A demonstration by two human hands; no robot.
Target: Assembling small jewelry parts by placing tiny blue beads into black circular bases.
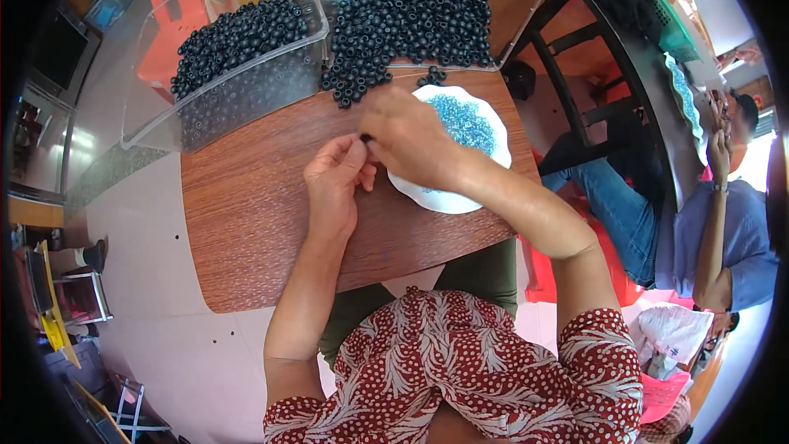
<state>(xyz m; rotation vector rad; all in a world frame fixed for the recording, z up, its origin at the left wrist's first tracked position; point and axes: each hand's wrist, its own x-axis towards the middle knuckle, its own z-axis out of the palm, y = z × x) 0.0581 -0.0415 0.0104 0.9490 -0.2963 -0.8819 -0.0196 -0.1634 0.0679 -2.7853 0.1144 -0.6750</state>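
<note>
My left hand is closed in a pinch above the wooden tabletop, with a small black ring-shaped piece at its fingertips. Against that same piece, my right hand brings its fingers together; whether it holds something else is hidden. Partly under my right hand and wrist stands a white scalloped plate of tiny clear blue beads. Beyond my hands, a loose heap of black ring-shaped pieces spills onto the table from a clear bin lying on its side.
A second clear bin holds more black pieces at the far left, and an orange chair stands behind it. To the right, another person sits at a dark table with a similar plate of blue beads.
</note>
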